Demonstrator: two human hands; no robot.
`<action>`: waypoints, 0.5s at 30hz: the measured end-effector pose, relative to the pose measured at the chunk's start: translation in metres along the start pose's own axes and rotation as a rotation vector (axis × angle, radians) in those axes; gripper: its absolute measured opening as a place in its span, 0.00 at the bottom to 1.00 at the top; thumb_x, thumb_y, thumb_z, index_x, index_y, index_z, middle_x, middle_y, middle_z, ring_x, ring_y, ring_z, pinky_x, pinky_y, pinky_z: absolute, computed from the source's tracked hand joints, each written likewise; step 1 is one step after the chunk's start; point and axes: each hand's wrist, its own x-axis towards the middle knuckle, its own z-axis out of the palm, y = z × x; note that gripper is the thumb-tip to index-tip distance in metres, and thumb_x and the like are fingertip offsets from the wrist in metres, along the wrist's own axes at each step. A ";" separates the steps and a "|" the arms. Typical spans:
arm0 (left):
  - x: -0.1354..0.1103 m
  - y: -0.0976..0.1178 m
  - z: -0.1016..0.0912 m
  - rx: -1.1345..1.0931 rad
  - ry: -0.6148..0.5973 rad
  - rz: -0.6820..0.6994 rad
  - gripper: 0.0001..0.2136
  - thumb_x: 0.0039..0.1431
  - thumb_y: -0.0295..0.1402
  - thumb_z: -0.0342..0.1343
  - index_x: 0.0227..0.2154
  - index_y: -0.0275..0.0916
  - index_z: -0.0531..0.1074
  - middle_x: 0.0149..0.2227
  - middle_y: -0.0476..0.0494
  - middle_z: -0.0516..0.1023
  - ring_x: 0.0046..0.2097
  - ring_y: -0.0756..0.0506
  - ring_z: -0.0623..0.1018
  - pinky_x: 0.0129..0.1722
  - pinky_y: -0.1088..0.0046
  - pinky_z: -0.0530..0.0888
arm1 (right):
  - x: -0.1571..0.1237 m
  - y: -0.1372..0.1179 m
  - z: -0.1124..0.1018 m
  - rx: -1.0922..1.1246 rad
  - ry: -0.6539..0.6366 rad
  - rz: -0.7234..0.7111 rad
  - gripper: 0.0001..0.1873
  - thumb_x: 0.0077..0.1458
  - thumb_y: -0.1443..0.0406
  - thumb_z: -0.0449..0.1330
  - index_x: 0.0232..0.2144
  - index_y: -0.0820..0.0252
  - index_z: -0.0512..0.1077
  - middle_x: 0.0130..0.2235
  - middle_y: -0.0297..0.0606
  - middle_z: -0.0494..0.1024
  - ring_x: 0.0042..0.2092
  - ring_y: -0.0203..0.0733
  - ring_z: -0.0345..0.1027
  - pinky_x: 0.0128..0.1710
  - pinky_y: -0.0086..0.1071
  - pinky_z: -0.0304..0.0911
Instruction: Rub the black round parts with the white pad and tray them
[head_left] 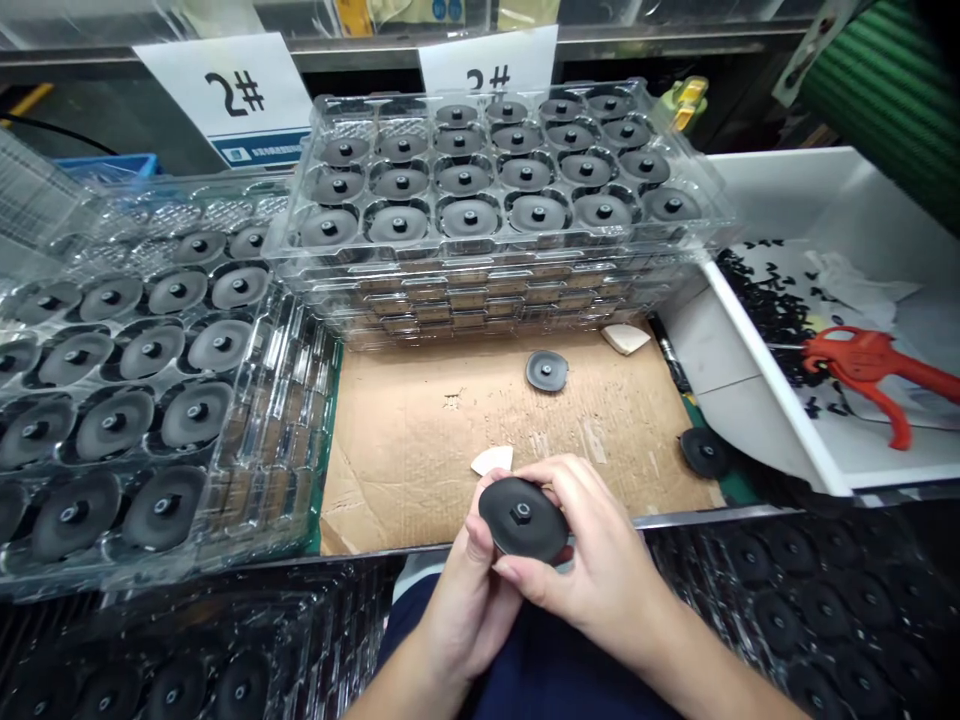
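- Fingers [577,490] of the left hand [469,600] and right hand [600,565] are closed around a black round disc [523,518], gripping its rim at lower centre, above dark blue trousers [420,620].
- Disc: matte, slightly domed, with a hexagonal boss at its centre.
- Flattened corrugated cardboard [420,450], scuffed and torn, lies just beyond the hands, bearing a white chip [493,460] and a smaller black disc [546,371].
- Stacked clear plastic trays [495,290] fill the top centre, their round pockets holding discs.
- White bin [780,390], right, holds an orange-red tool [862,365].
- Paper sign [225,85], upper left, reads "2#".
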 end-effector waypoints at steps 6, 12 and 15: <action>0.005 -0.003 -0.009 0.107 0.032 -0.014 0.26 0.47 0.51 0.59 0.47 0.41 0.72 0.47 0.40 0.76 0.55 0.36 0.69 0.57 0.56 0.65 | 0.000 0.007 -0.006 0.020 -0.034 0.034 0.29 0.41 0.59 0.69 0.45 0.58 0.65 0.44 0.40 0.70 0.46 0.46 0.64 0.45 0.41 0.63; 0.015 -0.010 -0.007 0.242 -0.011 -0.077 0.28 0.46 0.48 0.62 0.49 0.41 0.69 0.50 0.38 0.75 0.55 0.36 0.70 0.56 0.59 0.66 | -0.018 0.033 -0.015 -0.031 -0.043 0.124 0.33 0.42 0.60 0.69 0.50 0.58 0.63 0.50 0.43 0.66 0.52 0.48 0.62 0.52 0.42 0.62; 0.019 -0.014 -0.007 0.273 -0.004 -0.138 0.24 0.49 0.45 0.61 0.48 0.42 0.68 0.50 0.37 0.76 0.53 0.37 0.73 0.53 0.60 0.68 | -0.031 0.059 -0.026 -0.100 0.099 0.171 0.30 0.47 0.60 0.66 0.51 0.58 0.62 0.49 0.45 0.67 0.52 0.49 0.63 0.51 0.44 0.63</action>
